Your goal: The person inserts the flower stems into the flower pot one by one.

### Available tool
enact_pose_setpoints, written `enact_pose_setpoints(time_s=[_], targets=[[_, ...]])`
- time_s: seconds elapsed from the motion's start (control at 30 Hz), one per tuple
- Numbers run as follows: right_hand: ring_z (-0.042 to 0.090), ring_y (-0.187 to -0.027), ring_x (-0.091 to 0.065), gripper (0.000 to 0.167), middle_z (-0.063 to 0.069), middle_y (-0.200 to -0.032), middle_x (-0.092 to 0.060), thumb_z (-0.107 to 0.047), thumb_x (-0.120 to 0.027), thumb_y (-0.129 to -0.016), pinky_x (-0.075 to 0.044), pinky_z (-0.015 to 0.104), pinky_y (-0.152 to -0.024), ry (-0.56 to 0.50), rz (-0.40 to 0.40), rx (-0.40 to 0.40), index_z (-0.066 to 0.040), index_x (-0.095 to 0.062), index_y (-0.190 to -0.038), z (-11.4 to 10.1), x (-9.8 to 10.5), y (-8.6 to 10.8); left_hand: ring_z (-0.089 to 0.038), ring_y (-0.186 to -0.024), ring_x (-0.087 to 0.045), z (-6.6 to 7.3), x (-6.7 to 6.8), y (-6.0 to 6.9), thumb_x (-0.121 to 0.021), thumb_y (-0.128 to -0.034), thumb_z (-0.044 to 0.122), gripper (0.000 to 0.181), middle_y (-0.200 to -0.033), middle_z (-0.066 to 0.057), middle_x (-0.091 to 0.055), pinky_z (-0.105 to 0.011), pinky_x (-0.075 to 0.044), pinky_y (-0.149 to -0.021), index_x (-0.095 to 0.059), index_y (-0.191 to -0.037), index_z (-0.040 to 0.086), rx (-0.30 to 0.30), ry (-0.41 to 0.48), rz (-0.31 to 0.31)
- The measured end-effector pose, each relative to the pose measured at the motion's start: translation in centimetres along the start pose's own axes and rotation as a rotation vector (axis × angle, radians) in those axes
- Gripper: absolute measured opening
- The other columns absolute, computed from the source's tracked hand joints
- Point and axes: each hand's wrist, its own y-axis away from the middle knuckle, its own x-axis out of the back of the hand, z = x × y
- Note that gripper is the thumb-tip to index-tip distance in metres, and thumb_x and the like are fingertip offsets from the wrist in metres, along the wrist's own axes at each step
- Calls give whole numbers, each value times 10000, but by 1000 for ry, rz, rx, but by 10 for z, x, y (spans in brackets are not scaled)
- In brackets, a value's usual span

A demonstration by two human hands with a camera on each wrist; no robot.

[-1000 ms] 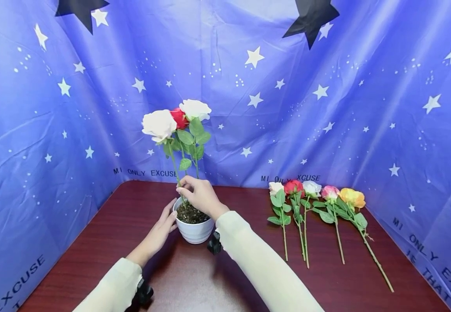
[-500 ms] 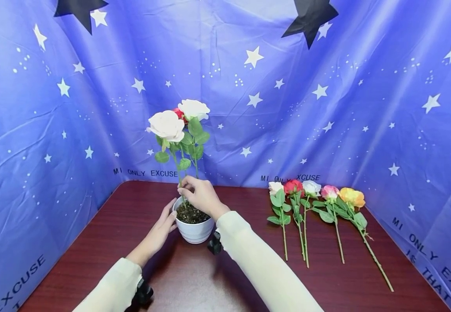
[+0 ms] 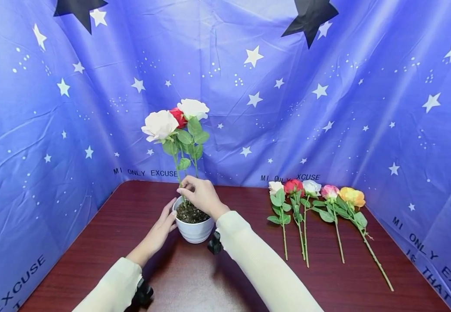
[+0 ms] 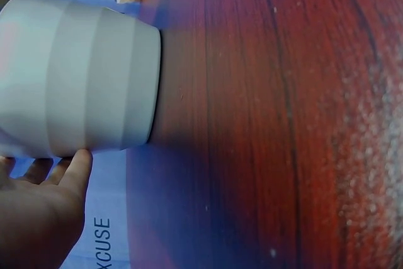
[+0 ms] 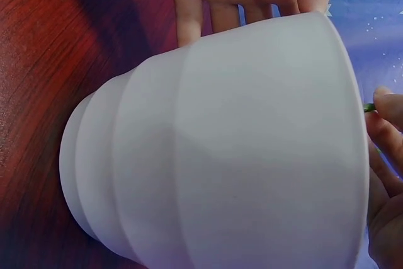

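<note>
A white ribbed flowerpot (image 3: 194, 232) with dark soil (image 3: 191, 214) stands on the table. Two white roses and a red rose (image 3: 178, 117) rise from it. My right hand (image 3: 203, 197) pinches the lower stem of the front white rose (image 3: 160, 125), just above the soil. The other white rose (image 3: 193, 108) stands behind, to the right. Against the pot's left side rests my left hand (image 3: 162, 224), its fingers fairly straight along the wall. In the left wrist view, the left hand's fingertips (image 4: 78, 162) touch the pot. Where the held stem enters the soil is hidden.
On the right of the dark red table (image 3: 104, 234) lie several loose roses: a cream one (image 3: 276, 188), a red one (image 3: 293, 186), a white one (image 3: 312, 189), a pink one (image 3: 330, 193) and a yellow one (image 3: 352, 197). A blue star-patterned cloth (image 3: 217, 65) surrounds the table.
The front white rose's head turned right, partly covering the red rose, then swung back left. Both hands have stayed nearly in place.
</note>
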Motion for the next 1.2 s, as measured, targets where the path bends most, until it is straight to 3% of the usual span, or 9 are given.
enact_pose_setpoints(time_s=[0.37,0.77,1.2], targets=[[29,-753,-647,95,-63,-839,-731,-241,-747,-926,-514,215,-733,-23,18,-43,-161,-706,-957,-3,0,2,-450,-1416,-244,1,0,1,-288,-1115,209,543,-1604,-286,-129,-613,-304,-1106,-99,-1582,8,0,-19,5],[75,-824,-650,142,-50,-860,-730,-282,-715,-951,-519,247,-780,-49,-38,-110,-146,-735,-989,-10,1,3,-426,-1425,-239,0,0,0,-299,-1114,225,542,-1613,-265,-126,-613,-292,-1114,-112,-1591,50,19,-7,9],[68,-798,-643,142,-44,-869,-725,-274,-690,-966,-515,239,-763,-81,-43,-111,-141,-722,-1007,-12,0,5,-446,-1416,-236,0,-1,1,-296,-1114,232,560,-1607,-282,-117,-630,-294,-1104,-88,-1582,4,2,-11,7]])
